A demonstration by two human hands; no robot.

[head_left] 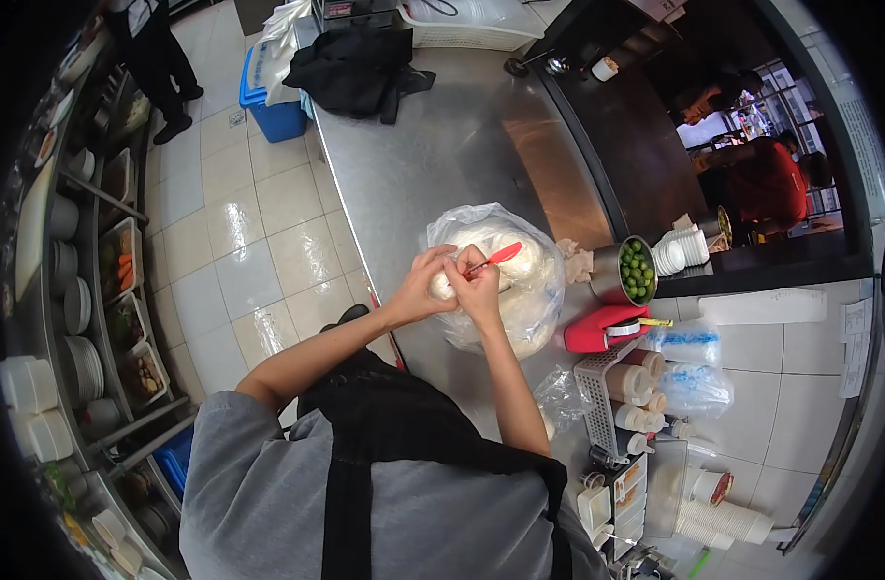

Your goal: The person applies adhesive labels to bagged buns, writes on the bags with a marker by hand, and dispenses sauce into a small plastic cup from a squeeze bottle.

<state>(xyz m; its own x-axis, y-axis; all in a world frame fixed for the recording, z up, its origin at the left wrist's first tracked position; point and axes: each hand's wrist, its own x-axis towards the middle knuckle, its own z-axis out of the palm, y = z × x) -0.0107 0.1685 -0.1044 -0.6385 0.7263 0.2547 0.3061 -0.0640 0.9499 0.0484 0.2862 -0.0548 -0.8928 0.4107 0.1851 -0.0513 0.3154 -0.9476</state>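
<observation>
A clear plastic bag (529, 319) with white, doughy-looking contents (526, 263) lies on the steel table (394, 164). Over its left side, my left hand (425, 287) curls around a small white piece (442, 287). My right hand (478, 287) is closed on a small knife with a red blade (505, 253), which points up and right above the bag. The fingers of both hands meet at the white piece.
Right of the bag stand a metal pot of green limes (638, 274), a red tape dispenser (597, 331) and a basket of bottles (597, 396). Dark cloth (350, 70) lies at the table's far end. One person (147, 58) stands upper left; others appear beyond the counter.
</observation>
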